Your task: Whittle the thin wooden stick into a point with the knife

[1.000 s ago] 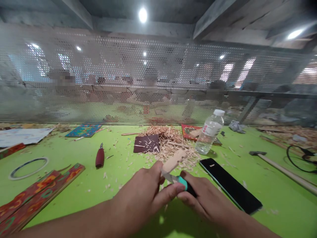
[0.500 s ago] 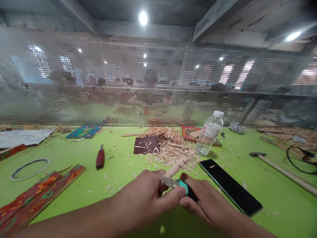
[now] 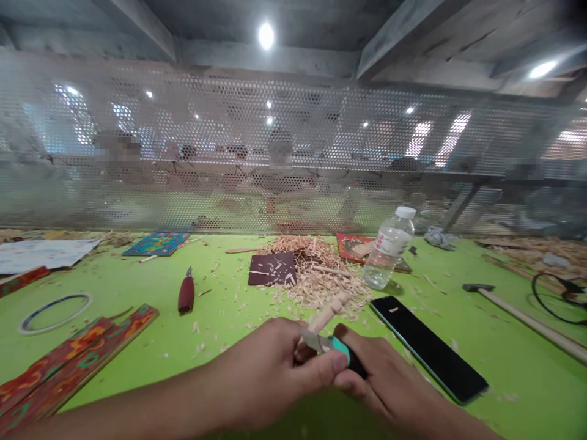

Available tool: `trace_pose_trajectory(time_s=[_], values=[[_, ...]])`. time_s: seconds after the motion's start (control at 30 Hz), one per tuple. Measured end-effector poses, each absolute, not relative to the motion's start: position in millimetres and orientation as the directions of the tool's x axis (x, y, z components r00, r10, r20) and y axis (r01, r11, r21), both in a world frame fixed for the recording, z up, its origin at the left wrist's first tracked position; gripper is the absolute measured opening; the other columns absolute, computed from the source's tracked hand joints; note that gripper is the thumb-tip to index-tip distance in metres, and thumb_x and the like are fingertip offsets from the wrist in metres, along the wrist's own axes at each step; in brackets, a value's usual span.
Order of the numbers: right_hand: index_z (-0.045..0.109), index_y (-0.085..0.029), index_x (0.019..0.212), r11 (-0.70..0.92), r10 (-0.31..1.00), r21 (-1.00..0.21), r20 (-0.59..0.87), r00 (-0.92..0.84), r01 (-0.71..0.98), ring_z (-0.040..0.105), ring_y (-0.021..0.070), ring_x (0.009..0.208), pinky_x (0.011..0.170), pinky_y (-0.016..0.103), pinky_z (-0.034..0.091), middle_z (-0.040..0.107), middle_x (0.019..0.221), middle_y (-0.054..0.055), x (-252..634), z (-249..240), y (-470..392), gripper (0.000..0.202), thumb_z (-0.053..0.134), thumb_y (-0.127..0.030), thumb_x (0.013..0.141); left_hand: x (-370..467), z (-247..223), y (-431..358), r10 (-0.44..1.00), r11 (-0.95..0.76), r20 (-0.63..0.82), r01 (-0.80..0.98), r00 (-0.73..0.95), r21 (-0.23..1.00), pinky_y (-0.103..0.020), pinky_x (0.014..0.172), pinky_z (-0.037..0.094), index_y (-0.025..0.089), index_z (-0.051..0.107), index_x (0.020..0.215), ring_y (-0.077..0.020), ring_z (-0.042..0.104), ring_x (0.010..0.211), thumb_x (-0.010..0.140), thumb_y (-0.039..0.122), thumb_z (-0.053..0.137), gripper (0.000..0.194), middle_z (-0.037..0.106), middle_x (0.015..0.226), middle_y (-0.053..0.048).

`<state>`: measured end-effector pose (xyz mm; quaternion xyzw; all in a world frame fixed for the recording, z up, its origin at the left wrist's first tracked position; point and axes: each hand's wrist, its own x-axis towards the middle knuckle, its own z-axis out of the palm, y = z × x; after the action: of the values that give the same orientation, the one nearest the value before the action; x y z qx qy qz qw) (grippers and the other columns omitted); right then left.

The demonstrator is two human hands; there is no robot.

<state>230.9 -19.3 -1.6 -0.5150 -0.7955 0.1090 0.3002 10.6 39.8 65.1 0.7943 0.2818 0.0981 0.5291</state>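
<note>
- My left hand (image 3: 268, 376) clamps notched wood (image 3: 328, 313); close beside it, my right hand (image 3: 387, 376) grips a knife (image 3: 340, 346).
- Shavings (image 3: 321, 282) heap the bench (image 3: 149, 278); remaining cuts, I cannot tell.

Painted boards (image 3: 82, 366), cut off left; hammer handle (image 3: 527, 321), cut off right; knife handle (image 3: 341, 349), partly hidden by my right hand (image 3: 389, 373); people (image 3: 280, 150) behind mesh (image 3: 220, 205), blurred.

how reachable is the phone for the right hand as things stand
Probably yes, but not with free fingers: the right hand grips the knife. The phone lies close beside it, with nothing seen standing between and only a shaving on top.
</note>
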Motion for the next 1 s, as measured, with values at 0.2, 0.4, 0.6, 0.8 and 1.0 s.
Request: trace_pose_trajectory(time_s=[0.2,0.4,0.6,0.8,1.0], values=[[0.068,-0.021,0.103,0.467,0.876,-0.494,0.373,-0.307,0.733,0.067,0.0247,0.062,0.056,0.031,0.044,0.075,0.076,0.007,230,-1,-17,0.072,0.025,-0.078,0.103,13,64,40,0.688,-0.449,-0.089,0.518,0.721,0.728,-0.031,0.054,0.023,0.022,0.048,0.073,-0.0126,0.038,0.058,0.098,0.059,0.05,0.044,0.046,0.07,0.004],[0.062,-0.021,0.099,0.415,0.893,-0.463,0.372,-0.253,0.783,0.059,0.0206,0.055,0.053,0.029,0.038,0.068,0.068,0.004,230,-4,-16,0.067,0.028,-0.079,0.102,14,56,36,0.785,-0.397,-0.107,0.629,0.61,0.669,-0.032,0.058,0.03,0.023,0.051,0.1,-0.0188,0.047,0.061,0.093,0.066,0.052,0.044,0.059,0.076,-0.002],[0.056,-0.023,0.092,0.419,0.896,-0.496,0.361,-0.259,0.76,0.053,0.0175,0.051,0.05,0.027,0.03,0.062,0.062,-0.001,225,3,-15,0.062,0.029,-0.077,0.103,15,57,33,0.794,-0.404,-0.061,0.6,0.605,0.691,-0.031,0.057,0.028,0.022,0.051,0.1,-0.0176,0.048,0.059,0.095,0.061,0.052,0.038,0.059,0.071,0.0],[0.056,-0.023,0.092,0.444,0.892,-0.524,0.333,-0.305,0.727,0.053,0.0169,0.053,0.05,0.027,0.029,0.064,0.066,-0.001,224,12,-18,0.063,0.029,-0.079,0.102,12,66,38,0.635,-0.365,-0.098,0.409,0.767,0.836,-0.029,0.052,0.022,0.022,0.047,0.071,-0.0116,0.033,0.058,0.101,0.051,0.052,0.042,0.037,0.064,0.007],[0.06,-0.021,0.094,0.456,0.886,-0.521,0.34,-0.315,0.721,0.054,0.0178,0.053,0.05,0.028,0.029,0.065,0.066,0.001,225,14,-19,0.068,0.028,-0.081,0.1,8,70,44,0.474,-0.221,-0.142,0.273,0.869,0.936,-0.029,0.05,0.019,0.022,0.04,0.069,-0.0107,0.024,0.057,0.1,0.048,0.056,0.044,0.027,0.062,0.008]])
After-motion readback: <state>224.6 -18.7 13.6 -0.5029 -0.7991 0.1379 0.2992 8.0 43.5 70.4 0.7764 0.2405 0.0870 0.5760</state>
